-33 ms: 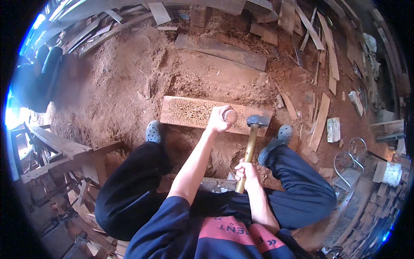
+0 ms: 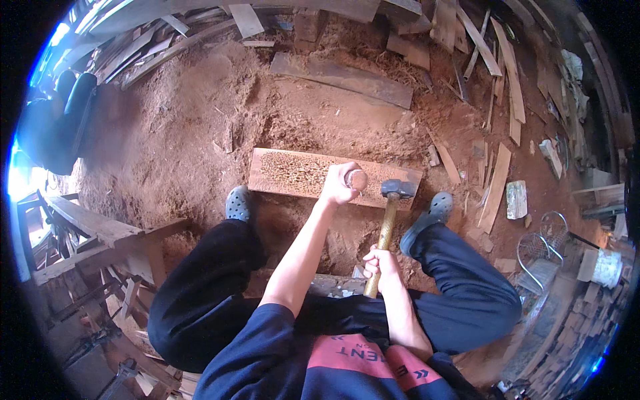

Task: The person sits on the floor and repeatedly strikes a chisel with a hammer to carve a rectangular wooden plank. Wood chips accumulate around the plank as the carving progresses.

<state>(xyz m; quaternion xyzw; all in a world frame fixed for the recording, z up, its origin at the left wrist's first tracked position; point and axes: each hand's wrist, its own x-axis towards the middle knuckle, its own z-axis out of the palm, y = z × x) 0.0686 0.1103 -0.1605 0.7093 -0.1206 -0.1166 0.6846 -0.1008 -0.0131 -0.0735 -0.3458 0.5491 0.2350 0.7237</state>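
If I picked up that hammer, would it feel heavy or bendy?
The hammer is probably heavy at one end, since its dark head looks like thick metal. Its long, straight handle seems thick, so it likely won't bend.

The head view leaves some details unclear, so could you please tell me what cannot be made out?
In the head view:
Round-ended piece: its lower part, hidden by the left hand.
Hammer: the gripped stretch of handle, covered by the right hand.
Pitted board: the patch behind the left hand.
Dark shape at left: its kind, blurred beside glare.
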